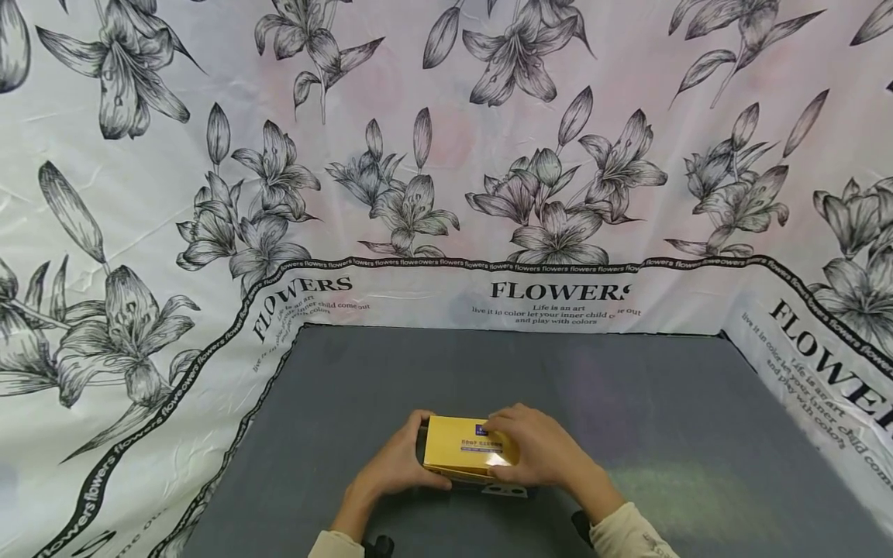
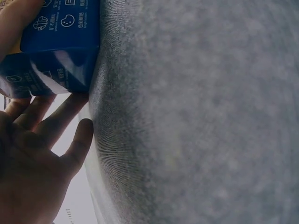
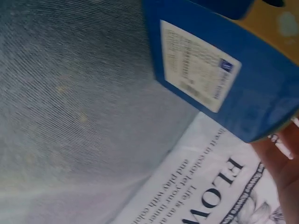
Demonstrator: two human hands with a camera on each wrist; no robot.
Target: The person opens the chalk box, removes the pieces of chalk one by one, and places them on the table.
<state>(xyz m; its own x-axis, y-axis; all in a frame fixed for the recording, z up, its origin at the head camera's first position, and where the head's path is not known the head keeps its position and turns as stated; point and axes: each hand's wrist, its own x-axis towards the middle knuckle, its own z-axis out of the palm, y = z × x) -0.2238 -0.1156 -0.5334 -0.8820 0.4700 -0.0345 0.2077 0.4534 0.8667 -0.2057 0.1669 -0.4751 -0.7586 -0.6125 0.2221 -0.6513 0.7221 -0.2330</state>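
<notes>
surface: grey mat | backdrop: white lily-print FLOWERS cloth

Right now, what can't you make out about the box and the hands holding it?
- Box print: too small in the head view, blurred in the right wrist view.
- Box's near face: hidden by both hands, left hand, right hand.
- Right hand's fingers: cut off by the right wrist frame edge.
- Box top: cropped in the left wrist view.

A small cardboard box sits low in the middle of the head view, on the grey bench. Its top face is yellow with a small printed label; its sides are blue, one bearing a pale label. It is held from both ends.
</notes>
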